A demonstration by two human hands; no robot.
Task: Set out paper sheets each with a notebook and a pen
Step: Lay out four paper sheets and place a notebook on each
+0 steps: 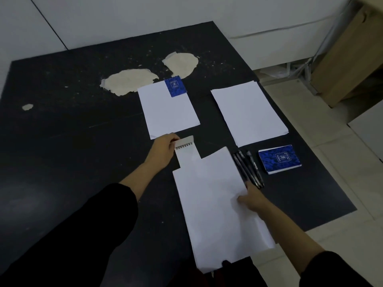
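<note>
- Head view: the left hand [163, 150] holds a small spiral-bound notebook with its white back facing up [186, 151] by the bound end, fingers curled round the edge next to the wire coil. The notebook's near end runs under the far edge of a sheaf of white paper sheets [215, 204], which the right hand [251, 198] pinches along its right edge, thumb on top.
- The step looks like dressing a new place: lay one sheet from the sheaf flat on the worn black tabletop [62, 131], then set this notebook at its far end, cover up.
- To do it well, I would match the place already begun: the far left white sheet [170, 108] carries a blue-patterned spiral notebook [175, 87] at its far edge. The far right white sheet [248, 112] lies bare.
- The notebook probably needs turning over so the blue cover shows, and the sheaf should be lowered without curling its near end, which hangs past the table edge.
- The remaining supplies sit just right of the sheaf: a cluster of black pens [247, 168] touching one another, and a stack of blue-covered notebooks [279, 159] a little further right. No pen is on any sheet yet.
</note>
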